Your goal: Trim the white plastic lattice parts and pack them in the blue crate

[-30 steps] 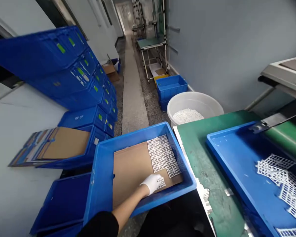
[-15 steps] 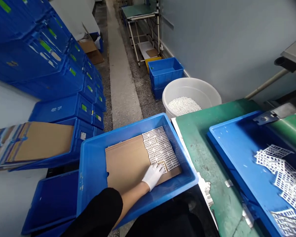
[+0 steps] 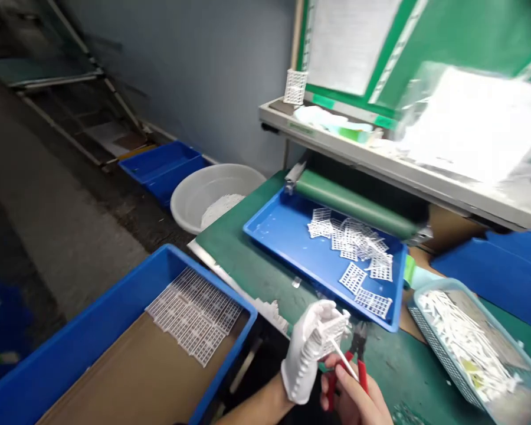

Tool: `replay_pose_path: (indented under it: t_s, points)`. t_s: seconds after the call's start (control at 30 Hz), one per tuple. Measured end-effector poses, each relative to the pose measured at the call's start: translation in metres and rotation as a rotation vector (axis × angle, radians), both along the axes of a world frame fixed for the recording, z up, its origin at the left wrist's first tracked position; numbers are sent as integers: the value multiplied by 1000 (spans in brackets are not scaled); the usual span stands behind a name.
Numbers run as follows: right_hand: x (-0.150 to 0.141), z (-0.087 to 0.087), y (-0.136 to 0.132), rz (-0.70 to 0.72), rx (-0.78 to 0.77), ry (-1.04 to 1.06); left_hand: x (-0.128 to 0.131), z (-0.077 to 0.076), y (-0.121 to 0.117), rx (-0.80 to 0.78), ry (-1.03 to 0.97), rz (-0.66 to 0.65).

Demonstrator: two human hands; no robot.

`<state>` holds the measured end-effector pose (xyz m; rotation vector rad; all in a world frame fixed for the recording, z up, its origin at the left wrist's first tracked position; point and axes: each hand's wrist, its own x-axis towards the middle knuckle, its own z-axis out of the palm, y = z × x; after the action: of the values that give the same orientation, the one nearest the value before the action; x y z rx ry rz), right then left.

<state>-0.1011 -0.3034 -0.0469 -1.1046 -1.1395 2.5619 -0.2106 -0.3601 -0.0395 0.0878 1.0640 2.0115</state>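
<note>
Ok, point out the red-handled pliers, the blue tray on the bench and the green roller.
Red-handled pliers [image 3: 359, 343], head camera: metal part beyond the handles.
Blue tray [image 3: 289, 236], head camera: bare floor of the tray.
Green roller [image 3: 354, 203], head camera: middle of its length.

Workbench [image 3: 265, 274], roller [image 3: 354, 203] & tray [image 3: 283, 227] (w/ pts [image 3: 356, 239]) say factory wkshp.
</note>
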Motion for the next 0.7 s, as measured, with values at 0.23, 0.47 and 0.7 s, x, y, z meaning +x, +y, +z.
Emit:
replay_pose_path:
  t_s: [0.23, 0.47, 0.7]
  points:
    - [89, 6, 92, -187, 971, -367, 33, 28, 118, 120, -330, -241]
    - [140, 8, 160, -130, 1860, -620, 79, 38, 182, 26, -358, -356]
    - [154, 17, 216, -4, 2071, -678, 107, 36, 213, -97, -225, -355]
